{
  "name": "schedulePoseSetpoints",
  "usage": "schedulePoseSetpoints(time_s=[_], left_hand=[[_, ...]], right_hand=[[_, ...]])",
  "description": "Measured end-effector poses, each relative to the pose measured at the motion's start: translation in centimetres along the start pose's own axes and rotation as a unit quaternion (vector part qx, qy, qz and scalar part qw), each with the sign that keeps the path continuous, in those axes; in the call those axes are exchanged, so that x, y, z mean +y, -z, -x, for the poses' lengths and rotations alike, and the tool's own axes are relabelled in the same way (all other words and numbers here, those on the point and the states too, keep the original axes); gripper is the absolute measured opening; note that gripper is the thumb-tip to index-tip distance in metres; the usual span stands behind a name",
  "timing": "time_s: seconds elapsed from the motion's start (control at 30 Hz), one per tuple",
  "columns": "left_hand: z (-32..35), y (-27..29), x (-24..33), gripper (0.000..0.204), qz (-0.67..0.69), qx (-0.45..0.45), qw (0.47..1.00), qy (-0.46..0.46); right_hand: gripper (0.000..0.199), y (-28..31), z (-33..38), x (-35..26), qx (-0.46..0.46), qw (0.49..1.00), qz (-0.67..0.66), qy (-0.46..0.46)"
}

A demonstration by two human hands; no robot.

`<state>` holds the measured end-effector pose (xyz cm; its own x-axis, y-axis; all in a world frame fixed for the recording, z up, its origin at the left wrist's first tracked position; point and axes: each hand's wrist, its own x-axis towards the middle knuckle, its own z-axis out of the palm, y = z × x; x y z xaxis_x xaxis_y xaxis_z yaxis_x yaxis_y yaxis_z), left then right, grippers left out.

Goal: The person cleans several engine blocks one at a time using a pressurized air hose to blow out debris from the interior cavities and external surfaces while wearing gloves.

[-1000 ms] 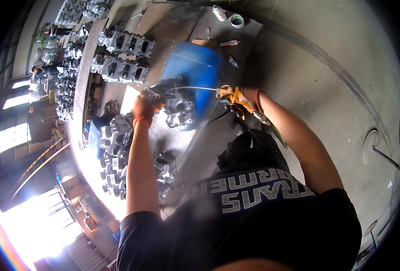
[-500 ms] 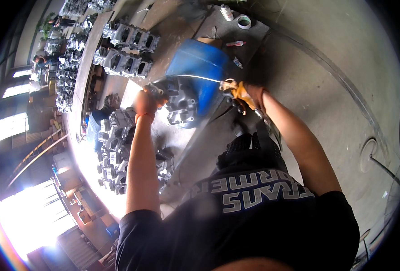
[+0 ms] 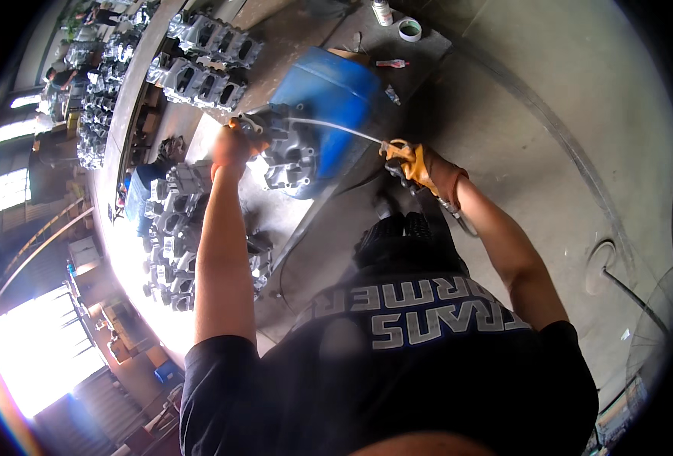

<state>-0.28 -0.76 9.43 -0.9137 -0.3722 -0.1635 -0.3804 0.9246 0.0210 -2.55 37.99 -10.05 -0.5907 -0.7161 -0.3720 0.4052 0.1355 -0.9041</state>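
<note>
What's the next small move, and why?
Perhaps ease the thin tube leading from the right hand slightly leftward: its far end appears at the upper edge of the metal casting, with the left hand at the casting's left side.

A: State the position of each hand.

B: The gloved left hand (image 3: 232,148) contacts the left side of a grey metal casting (image 3: 289,159); finger closure is blurred. The gloved right hand (image 3: 425,169) is closed around a handheld tool (image 3: 399,173). A thin pale rod (image 3: 333,125) extends left from the tool to the casting; tip contact cannot be determined.

A: Identify the surrounding items.

B: A blue container (image 3: 336,80) is located beyond the casting. Farther right are a white bottle (image 3: 382,12), a tape roll (image 3: 410,38) and a squeeze tube (image 3: 392,64). Additional castings (image 3: 175,243) are grouped at near left.
</note>
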Motion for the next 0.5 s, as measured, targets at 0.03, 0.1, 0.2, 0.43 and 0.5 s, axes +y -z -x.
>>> schedulePoseSetpoints(time_s=[0.03,0.1,0.2,0.43,0.5], left_hand=[[0.5,-0.2,-0.6,0.060,-0.024,0.018,1.000,0.002],[0.3,-0.2,-0.8,0.064,0.008,0.000,1.000,0.003],[-0.8,-1.1,-1.9,0.066,0.071,-0.016,0.997,0.001],[0.4,-0.6,-1.3,0.061,0.088,0.009,0.996,-0.004],[1.2,0.7,-0.4,0.060,0.079,0.006,0.997,0.018]], right_hand=[[0.024,-0.3,1.2,-3.2,-0.036,0.992,-0.117,-0.027],[0.024,-1.4,1.3,-5.8,0.015,0.986,0.133,0.102],[0.032,-4.6,-0.3,-8.1,0.138,0.918,0.339,0.154],[0.043,-6.0,6.0,-11.6,0.155,0.913,0.364,-0.102],[0.042,-6.2,7.3,-11.7,0.100,0.865,0.483,-0.092]])
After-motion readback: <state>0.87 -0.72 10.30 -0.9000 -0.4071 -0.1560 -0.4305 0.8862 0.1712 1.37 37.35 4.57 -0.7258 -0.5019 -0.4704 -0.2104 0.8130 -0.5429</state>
